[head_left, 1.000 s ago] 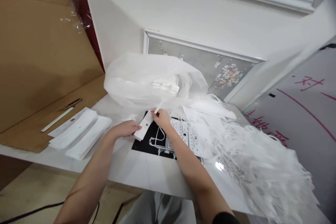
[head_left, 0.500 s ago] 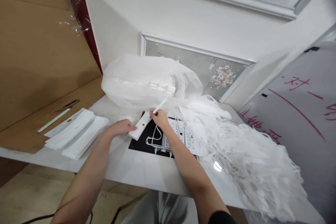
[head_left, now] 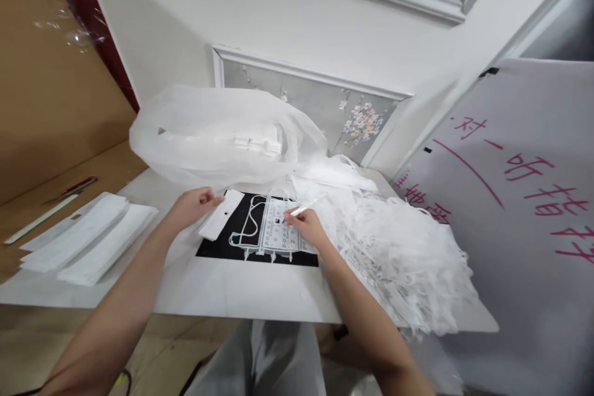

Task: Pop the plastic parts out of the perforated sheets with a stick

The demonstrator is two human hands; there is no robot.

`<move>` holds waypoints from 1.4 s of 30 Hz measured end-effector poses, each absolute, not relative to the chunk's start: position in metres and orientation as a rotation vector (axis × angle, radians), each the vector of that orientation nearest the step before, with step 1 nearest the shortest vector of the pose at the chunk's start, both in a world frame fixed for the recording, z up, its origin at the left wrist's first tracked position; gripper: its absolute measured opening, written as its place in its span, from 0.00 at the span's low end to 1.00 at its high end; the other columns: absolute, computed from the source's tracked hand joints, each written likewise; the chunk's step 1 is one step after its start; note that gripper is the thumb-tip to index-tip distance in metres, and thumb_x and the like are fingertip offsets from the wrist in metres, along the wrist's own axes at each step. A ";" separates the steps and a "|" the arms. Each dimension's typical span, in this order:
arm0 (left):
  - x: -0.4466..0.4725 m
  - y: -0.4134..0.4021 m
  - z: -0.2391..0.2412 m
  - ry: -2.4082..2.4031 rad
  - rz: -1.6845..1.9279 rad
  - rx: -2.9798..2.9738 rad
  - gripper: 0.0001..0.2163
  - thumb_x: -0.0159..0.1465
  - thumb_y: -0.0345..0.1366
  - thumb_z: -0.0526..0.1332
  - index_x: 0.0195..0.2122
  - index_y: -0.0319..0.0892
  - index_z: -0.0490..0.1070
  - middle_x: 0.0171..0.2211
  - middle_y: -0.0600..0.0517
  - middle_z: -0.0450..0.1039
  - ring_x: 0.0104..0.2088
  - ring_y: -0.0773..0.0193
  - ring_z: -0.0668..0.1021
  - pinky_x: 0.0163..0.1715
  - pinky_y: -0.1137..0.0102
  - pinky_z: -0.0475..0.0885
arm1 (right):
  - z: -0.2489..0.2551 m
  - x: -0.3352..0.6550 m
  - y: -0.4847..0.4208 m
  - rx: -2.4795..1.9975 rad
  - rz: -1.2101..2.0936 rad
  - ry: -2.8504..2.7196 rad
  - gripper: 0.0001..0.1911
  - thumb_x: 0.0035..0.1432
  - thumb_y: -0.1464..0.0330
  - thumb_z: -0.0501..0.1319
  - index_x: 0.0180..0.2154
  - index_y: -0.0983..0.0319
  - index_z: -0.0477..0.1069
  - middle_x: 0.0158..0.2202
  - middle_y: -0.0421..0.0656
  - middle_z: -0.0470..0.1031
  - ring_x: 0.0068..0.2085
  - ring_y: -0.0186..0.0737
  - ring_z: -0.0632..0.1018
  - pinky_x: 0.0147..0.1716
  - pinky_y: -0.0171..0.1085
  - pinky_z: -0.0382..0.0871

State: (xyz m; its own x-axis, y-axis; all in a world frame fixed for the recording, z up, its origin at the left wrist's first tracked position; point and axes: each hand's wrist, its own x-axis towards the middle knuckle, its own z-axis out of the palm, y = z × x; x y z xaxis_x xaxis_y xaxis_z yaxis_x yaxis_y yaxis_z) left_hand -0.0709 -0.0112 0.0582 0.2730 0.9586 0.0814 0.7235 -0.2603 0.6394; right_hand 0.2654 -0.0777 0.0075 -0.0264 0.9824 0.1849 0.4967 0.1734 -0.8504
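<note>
Change, right hand: a second ago the right hand (head_left: 307, 227) was up at the top end of the white card, its stick poking toward the bag; now it has come away to the right and sits over the perforated white sheet (head_left: 277, 234). The two hands, which had met on the card, are now apart.
Change, left hand: the left hand (head_left: 191, 207) has kept the white card (head_left: 221, 215) all through; the card has slid left with it and now lies half on the black mat, half off.
What that suggests: judged from this, work on the card itself looks finished for the moment, and the sheet has become the thing being worked (the camera swung right as well, so part of the apparent shift is the view).
Table edge: the white table (head_left: 241, 294) is bare nearest the body.
Black mat: the black mat (head_left: 218, 249) carries a looped white outline piece (head_left: 248, 229) and, touching it on the right, the perforated sheet.
Right hand state: fingers pinched shut round a thin white stick (head_left: 307, 205), its free end slanting up and right; the fingertips rest on the sheet's right part.
Left hand state: loosely curled, thumb and fingertips on the card's left edge.
Left of the mat: flat white sleeves (head_left: 88, 241).
Right of the mat: a heap of white strips (head_left: 408, 260), just beside the right hand.
Farther back: a translucent plastic bag (head_left: 218, 136), behind both hands.
</note>
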 end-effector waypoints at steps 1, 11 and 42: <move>-0.058 -0.018 0.063 1.407 0.553 2.091 0.21 0.58 0.58 0.56 0.29 0.43 0.68 0.20 0.56 0.62 0.22 0.67 0.63 0.23 0.72 0.55 | 0.007 0.275 -0.081 -1.441 0.808 -1.651 0.21 0.58 0.53 0.58 0.31 0.65 0.77 0.24 0.42 0.74 0.23 0.33 0.67 0.24 0.32 0.58; 0.051 -0.029 0.053 0.929 -0.129 2.594 0.06 0.54 0.38 0.62 0.22 0.45 0.69 0.23 0.52 0.72 0.25 0.62 0.70 0.28 0.69 0.55 | 0.005 0.307 -0.059 -1.508 0.723 -1.669 0.19 0.52 0.56 0.60 0.20 0.63 0.66 0.17 0.34 0.57 0.22 0.29 0.59 0.22 0.31 0.50; 0.044 -0.024 0.017 1.036 0.296 2.167 0.12 0.58 0.31 0.55 0.43 0.45 0.57 0.30 0.55 0.74 0.29 0.61 0.76 0.31 0.69 0.62 | 0.004 0.227 -0.093 -1.428 0.845 -1.545 0.16 0.59 0.58 0.59 0.35 0.63 0.79 0.30 0.42 0.79 0.31 0.37 0.76 0.30 0.33 0.66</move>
State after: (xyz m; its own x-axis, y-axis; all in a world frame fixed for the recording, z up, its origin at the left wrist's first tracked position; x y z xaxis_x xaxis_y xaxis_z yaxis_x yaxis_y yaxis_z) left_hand 0.0441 -0.0238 0.0174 0.6528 0.7520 -0.0909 0.5901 -0.4297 0.6835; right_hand 0.2272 -0.0932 0.0037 0.0096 0.9905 0.1375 0.4189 0.1209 -0.8999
